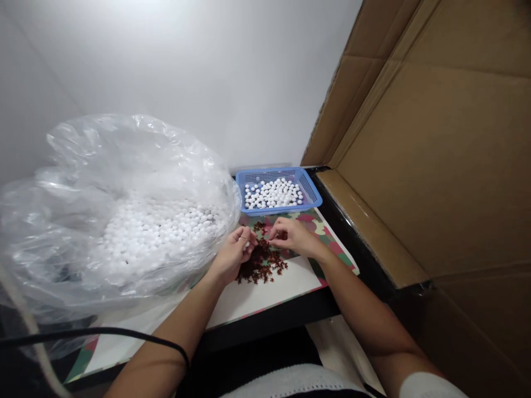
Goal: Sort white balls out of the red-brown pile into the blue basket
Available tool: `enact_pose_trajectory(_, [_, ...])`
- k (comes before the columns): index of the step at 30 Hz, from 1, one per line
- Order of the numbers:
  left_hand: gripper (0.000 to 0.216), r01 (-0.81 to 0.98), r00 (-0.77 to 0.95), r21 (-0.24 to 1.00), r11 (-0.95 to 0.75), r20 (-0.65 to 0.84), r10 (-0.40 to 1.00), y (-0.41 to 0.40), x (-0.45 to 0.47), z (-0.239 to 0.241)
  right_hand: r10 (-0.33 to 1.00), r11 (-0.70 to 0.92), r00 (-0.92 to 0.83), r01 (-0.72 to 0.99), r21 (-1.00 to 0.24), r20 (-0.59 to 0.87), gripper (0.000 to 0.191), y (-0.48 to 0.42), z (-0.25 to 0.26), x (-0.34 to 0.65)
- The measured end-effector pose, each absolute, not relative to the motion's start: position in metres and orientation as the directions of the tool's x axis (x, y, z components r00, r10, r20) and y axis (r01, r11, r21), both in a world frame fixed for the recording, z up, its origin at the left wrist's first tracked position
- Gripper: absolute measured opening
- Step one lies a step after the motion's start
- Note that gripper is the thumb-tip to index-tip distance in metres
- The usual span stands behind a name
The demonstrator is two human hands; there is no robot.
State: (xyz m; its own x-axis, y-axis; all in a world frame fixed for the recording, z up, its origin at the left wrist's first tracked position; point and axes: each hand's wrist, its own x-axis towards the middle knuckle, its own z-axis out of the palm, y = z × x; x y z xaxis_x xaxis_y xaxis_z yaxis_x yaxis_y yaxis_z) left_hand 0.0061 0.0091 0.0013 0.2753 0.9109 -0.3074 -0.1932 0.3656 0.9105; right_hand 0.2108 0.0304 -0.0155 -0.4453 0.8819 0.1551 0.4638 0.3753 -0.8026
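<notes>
My left hand (235, 253) is closed, with a small white ball (248, 244) showing between its fingers. A short gap to the right, my right hand (292, 236) has thumb and fingertips drawn together in a pinch; whatever they grip is too small to make out. Under and between both hands lies a loose pile of small reddish-brown star-like pieces (265, 266). Just beyond them stands a blue plastic basket (282, 211) with many white balls (276, 193) in it. To the left, a large clear plastic bag (136, 138) gapes wide, full of similar white balls (153, 232).
A patterned mat with a white sheet (290, 279) covers the black table. Tall cardboard (448, 155) walls off the right side, and a pale wall (232, 83) rises behind. A black cable (103, 330) crosses my left forearm.
</notes>
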Motion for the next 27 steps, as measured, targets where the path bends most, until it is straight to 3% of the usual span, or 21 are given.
enact_pose_trajectory(6, [0.030,-0.235,0.332,0.870,0.433,-0.346,0.877,0.010,0.004,0.003,0.776,0.568,-0.624,0.635,-0.524,0.086,0.010,0.028,-0.012,0.206])
enact_pose_trajectory(13, [0.036,-0.213,0.313,0.903,0.372,-0.298,0.902,0.012,0.002,0.001,0.755,0.616,-0.645,0.634,-0.468,0.120,0.016,0.025,-0.009,0.205])
enact_pose_trajectory(17, [0.039,-0.219,0.303,0.898,0.381,-0.308,0.902,0.013,0.000,-0.003,0.778,0.583,-0.588,0.543,-0.604,0.223,0.014,0.028,-0.012,0.204])
enact_pose_trajectory(21, [0.043,-0.244,0.330,0.892,0.380,-0.292,0.897,0.012,0.000,-0.004,0.868,0.464,-0.375,0.377,-0.802,0.326,0.012,0.028,-0.011,0.196])
enact_pose_trajectory(23, [0.040,-0.257,0.341,0.887,0.383,-0.288,0.895,0.011,0.001,-0.003,0.900,0.392,-0.307,0.263,-0.882,0.308,0.014,0.027,-0.012,0.191])
enact_pose_trajectory(27, [0.031,-0.247,0.330,0.887,0.391,-0.302,0.894,0.010,0.002,0.000,0.944,0.138,-0.307,0.021,-0.990,0.125,0.020,0.024,-0.015,0.183])
